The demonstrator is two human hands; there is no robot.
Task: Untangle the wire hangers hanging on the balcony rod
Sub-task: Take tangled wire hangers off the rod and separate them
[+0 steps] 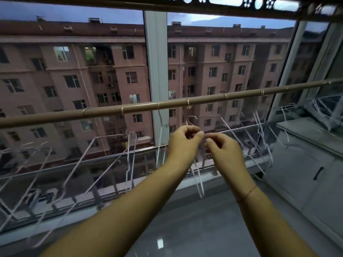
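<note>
A brown balcony rod point(141, 107) runs across the head view from lower left to upper right. Several thin white wire hangers hang from it by their hooks, one at the left point(104, 151), others at the right point(259, 130). Below the rod's middle, my left hand point(182, 143) and my right hand point(225, 152) meet fingertip to fingertip. Both pinch the tangled white wire hanger point(197, 175) whose thin wires dangle under them. The exact spot they pinch is hidden by the fingers.
A large window with a white frame post point(156, 71) stands behind the rod, with a metal railing point(111, 158) low across it. A grey-white cabinet point(306, 164) fills the right side. The glossy grey floor point(185, 229) lies below my arms.
</note>
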